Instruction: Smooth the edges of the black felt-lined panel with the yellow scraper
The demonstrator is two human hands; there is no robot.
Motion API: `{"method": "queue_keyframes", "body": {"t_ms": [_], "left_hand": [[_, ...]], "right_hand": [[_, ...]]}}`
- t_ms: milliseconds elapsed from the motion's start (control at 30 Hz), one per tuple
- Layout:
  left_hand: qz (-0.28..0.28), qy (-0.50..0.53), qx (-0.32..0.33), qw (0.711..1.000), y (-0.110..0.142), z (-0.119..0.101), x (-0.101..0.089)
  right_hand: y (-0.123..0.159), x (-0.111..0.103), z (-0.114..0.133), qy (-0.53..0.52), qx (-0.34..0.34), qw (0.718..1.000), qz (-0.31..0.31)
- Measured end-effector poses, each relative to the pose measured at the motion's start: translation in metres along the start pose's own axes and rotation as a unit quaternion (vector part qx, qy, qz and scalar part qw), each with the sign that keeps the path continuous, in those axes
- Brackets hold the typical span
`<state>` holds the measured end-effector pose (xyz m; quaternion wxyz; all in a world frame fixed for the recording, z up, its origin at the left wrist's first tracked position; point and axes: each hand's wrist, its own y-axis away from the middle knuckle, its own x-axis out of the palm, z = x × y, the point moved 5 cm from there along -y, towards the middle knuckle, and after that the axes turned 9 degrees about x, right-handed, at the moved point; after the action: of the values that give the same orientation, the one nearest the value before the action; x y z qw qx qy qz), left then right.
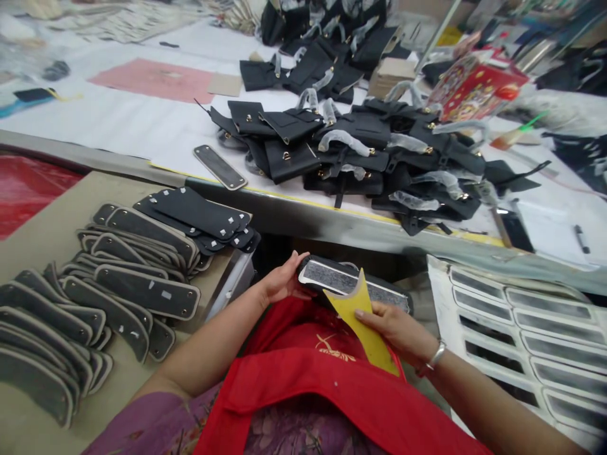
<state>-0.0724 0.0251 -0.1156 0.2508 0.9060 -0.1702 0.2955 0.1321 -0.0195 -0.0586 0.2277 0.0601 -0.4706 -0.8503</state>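
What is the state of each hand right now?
Left hand: touching one end of the dark piece; grip unclear.
Right hand: closed, holding the yellow piece.

Bags (351, 129) are lying on the table (118, 129) across the upper middle, a box (477, 85) standing behind them at upper right. Panels (147, 291) are resting on a board (52, 221) at lower left; a sheet (440, 281) is lying at lower right.

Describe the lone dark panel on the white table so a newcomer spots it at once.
Find the white table, then its heap of black bags. Just left of the heap, near the table's front edge, lies a dark oblong panel with rounded corners and a pale rim. It lies alone; similar panels are piled on the brown surface, lower left.
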Motion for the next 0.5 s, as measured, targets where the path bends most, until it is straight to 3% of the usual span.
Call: {"method": "queue_keyframes", "body": {"t_ms": [133,367,500], "left_hand": [[0.003,0.022,0.018,1.0,-0.007,0.003,-0.001],[0.036,0.108,0.06,0.992,-0.008,0.003,-0.008],[0.036,0.126,0.061,0.99,-0.009,0.004,-0.012]], "right_hand": [[-0.023,0.028,-0.017,-0.074,0.0,0.997,-0.009],[-0.054,0.063,-0.013,-0.023,0.003,1.0,-0.003],[-0.067,0.085,-0.008,-0.07,0.028,0.997,0.016]]}}
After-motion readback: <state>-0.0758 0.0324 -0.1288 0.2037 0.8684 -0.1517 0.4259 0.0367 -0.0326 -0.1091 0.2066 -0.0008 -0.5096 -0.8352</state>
